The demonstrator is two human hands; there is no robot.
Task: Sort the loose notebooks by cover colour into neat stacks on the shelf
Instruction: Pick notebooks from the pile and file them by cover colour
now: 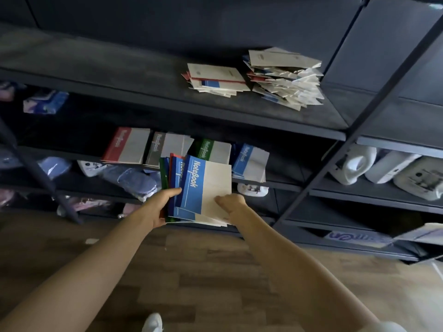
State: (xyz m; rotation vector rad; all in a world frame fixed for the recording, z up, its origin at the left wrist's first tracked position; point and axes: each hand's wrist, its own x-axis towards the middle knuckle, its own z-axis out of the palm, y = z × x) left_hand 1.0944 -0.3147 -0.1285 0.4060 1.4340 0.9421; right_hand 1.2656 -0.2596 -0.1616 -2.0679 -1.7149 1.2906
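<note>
Before the shelf (143, 92), notebook bundle (173, 171) clasped in left fingers (173, 191), right fingers (224, 200) pinching blue notebook (195, 185)

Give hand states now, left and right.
Left hand: closed, holding the mixed notebook bundle by its left edge.
Right hand: closed, pinching the top blue notebook.

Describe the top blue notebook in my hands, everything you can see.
The blue notebook has a paper-looking cover: a blue band along the spine printed NoteBook in white, the rest pale cream. It lies closed, tilted, on top of a fanned bundle that the left hand grips; the right hand pinches its lower right corner.
</note>
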